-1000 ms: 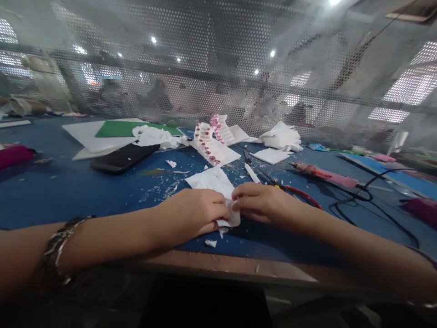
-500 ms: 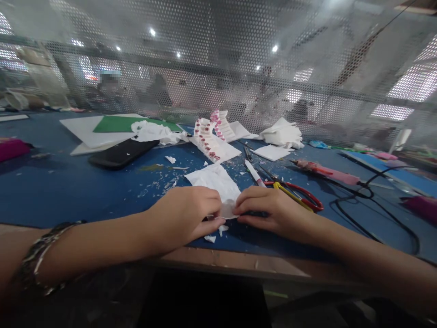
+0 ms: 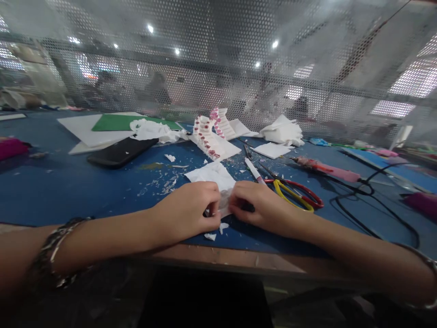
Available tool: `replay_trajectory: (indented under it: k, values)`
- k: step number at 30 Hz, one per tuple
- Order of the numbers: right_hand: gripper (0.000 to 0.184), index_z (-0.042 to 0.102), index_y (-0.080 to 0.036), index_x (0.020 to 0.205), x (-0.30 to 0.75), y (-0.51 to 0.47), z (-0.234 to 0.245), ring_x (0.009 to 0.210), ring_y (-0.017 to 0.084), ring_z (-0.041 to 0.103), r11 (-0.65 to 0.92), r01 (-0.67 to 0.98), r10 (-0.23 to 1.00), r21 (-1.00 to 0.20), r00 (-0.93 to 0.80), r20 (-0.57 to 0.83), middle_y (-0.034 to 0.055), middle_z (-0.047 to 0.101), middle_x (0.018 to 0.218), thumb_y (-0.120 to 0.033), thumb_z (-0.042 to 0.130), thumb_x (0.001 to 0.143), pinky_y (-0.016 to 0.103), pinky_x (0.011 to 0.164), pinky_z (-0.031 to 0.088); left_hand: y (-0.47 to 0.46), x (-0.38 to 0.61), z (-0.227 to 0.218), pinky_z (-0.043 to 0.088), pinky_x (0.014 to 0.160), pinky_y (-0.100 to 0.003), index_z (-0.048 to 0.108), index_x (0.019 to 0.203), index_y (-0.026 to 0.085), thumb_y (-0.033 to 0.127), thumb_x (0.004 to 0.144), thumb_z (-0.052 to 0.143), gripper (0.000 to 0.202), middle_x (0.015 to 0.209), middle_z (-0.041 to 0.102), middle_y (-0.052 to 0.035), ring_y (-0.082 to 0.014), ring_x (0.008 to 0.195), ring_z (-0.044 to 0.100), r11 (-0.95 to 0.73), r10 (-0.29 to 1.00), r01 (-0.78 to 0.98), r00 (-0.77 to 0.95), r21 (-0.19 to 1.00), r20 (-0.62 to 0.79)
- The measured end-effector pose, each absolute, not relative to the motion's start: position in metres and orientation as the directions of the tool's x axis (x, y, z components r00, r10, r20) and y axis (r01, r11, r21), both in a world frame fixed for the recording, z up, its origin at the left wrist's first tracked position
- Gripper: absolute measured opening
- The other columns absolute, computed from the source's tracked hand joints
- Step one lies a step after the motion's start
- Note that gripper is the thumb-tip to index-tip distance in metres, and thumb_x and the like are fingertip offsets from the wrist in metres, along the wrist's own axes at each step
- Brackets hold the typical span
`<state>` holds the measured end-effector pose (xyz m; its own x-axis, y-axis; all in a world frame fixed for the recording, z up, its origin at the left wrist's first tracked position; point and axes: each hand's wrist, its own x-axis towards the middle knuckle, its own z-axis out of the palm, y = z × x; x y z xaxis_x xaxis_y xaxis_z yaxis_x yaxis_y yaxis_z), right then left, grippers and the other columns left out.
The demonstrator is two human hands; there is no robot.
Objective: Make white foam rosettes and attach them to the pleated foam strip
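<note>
1. Two bare hands work at the near edge of the blue counter [image 3: 78, 193], and one white sheet [image 3: 210, 174] sits between them.
2. The left hand [image 3: 196, 207] has its fingers curled in, thumb and forefinger brought together, pinching the sheet's near end on the left side.
3. The right hand [image 3: 257, 204] mirrors it, fingers bent and pinching the same end from the right; the tips are half hidden from me, so I can't say how much paper is folded between them.
4. The far part of the sheet lies beyond the fingers, toward the mesh screen [image 3: 191, 54], wrinkled and on the counter.
5. Two small torn scraps [image 3: 210, 236] lie just on the near side of the fingers, close to the counter's edge.
6. Near the right hand I count one pair of scissors [image 3: 297, 193], with one red loop and one yellow, and one white marker [image 3: 254, 171] beside it.
7. Farther right lies one pink corded tool [image 3: 336, 171], its black cable [image 3: 378, 218] looping over the counter.
8. Past the sheet stand two pleated white pieces [image 3: 208, 139], one dotted dark red, the other pink.
9. Over to the left are one black phone [image 3: 121, 154], one green sheet [image 3: 119, 123] and one crumpled white wad [image 3: 153, 130].
</note>
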<state>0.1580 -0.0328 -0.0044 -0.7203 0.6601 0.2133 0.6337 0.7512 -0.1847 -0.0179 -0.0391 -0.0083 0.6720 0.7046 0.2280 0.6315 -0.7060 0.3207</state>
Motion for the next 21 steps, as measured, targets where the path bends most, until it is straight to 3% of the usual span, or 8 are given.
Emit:
replay_trajectory:
  k: [6, 11, 16, 21]
  values:
    - [0.012, 0.049, -0.014, 0.064, 0.1608, -0.0311, -0.0045, 0.058, 0.008, 0.043, 0.728, 0.645, 0.684, -0.232, -0.703, 0.195, 0.0003, 0.049, 0.063, -0.018, 0.05, 0.075, 0.02, 0.054, 0.034, -0.0374, -0.0178, -0.005, 0.032, 0.052, -0.021, 0.042, 0.05, 0.015, 0.016, 0.062, 0.045, 0.012, 0.068, 0.046, 0.0011, -0.0095, 0.058, 0.042, -0.672, 0.715, 0.616, 0.684, 0.412, 0.144]
    - [0.016, 0.05, -0.014, 0.065, 0.1623, -0.0278, -0.0046, 0.061, 0.009, 0.046, 0.721, 0.644, 0.691, -0.256, -0.699, 0.187, 0.0008, 0.051, 0.066, -0.024, 0.049, 0.078, 0.021, 0.058, 0.036, -0.0363, -0.0163, -0.002, 0.032, 0.052, -0.021, 0.039, 0.048, 0.014, 0.016, 0.06, 0.046, 0.014, 0.068, 0.046, 0.0012, -0.0094, 0.058, 0.042, -0.676, 0.702, 0.607, 0.702, 0.418, 0.117]
    - [0.016, 0.05, -0.014, 0.065, 0.1609, -0.0294, -0.0044, 0.061, 0.01, 0.046, 0.712, 0.658, 0.701, -0.246, -0.691, 0.178, 0.0015, 0.052, 0.066, -0.023, 0.049, 0.077, 0.021, 0.057, 0.036, -0.0401, -0.0163, -0.001, 0.031, 0.05, -0.022, 0.048, 0.062, 0.016, 0.017, 0.063, 0.045, 0.004, 0.067, 0.049, 0.0005, -0.0119, 0.059, 0.044, -0.714, 0.696, 0.646, 0.698, 0.272, 0.168]
    - [0.005, 0.051, -0.013, 0.073, 0.1635, -0.0285, -0.0014, 0.056, 0.007, 0.042, 0.731, 0.605, 0.67, -0.317, -0.725, 0.163, -0.0011, 0.048, 0.064, -0.016, 0.049, 0.076, 0.019, 0.052, 0.035, -0.045, -0.0237, -0.0002, 0.036, 0.059, -0.024, 0.055, 0.081, 0.019, 0.019, 0.072, 0.044, 0.015, 0.082, 0.055, -0.0011, -0.0146, 0.071, 0.051, -0.797, 0.605, 0.586, 0.776, 0.15, 0.179]
